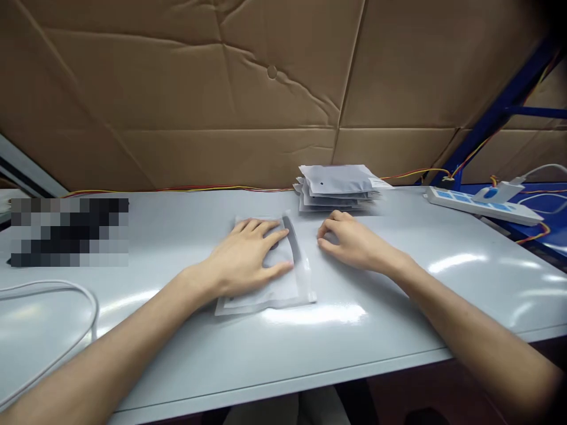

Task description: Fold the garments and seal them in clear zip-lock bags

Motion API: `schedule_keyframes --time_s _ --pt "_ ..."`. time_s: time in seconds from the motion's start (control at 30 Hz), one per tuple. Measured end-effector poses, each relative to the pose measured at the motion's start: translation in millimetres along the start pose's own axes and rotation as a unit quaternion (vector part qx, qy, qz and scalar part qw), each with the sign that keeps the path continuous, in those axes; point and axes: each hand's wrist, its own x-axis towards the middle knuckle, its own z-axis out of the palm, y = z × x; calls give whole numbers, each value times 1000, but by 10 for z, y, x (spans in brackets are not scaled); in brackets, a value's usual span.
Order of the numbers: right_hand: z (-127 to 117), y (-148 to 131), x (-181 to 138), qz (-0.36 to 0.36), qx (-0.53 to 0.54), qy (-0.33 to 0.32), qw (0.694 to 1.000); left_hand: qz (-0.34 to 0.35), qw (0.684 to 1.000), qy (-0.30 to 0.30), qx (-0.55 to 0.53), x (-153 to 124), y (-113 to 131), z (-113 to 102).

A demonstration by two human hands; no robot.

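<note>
- Left hand (244,258) is lying on a frosted pouch (283,288), fingers standing apart.
- Right hand (352,239) is curving near stacked pouches (341,179); cannot tell if fingertips are meeting.

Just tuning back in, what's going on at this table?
A person is working with bare hands. The left hand lies spread flat on a translucent bag on the table. The right hand is beside it, fingers curled, with nothing visible in its grasp. Just beyond the right hand is an uneven stack of similar bags, and farther right lies a power strip.
</note>
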Motion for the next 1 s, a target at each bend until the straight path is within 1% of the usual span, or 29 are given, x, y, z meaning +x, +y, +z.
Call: schedule_keyframes --time_s 0.17,0.47,0.6,0.73,0.83,1.0 --pt "74 6 37 -30 40 9 999 52 998 15 -26 -36 118 11" --pt "137 18 58 -44 90 38 994 48 995 48 -70 -5 151 87" --pt "187 -49 35 -31 107 48 993 47 994 63 -77 7 163 109" --pt "242 -109 26 3 127 53 990 45 994 72 -71 21 184 123" --pt "282 -103 41 25 139 55 988 46 994 74 -72 30 196 125" --pt "268 -63 63 25 140 54 988 40 994 70 -71 38 203 123"
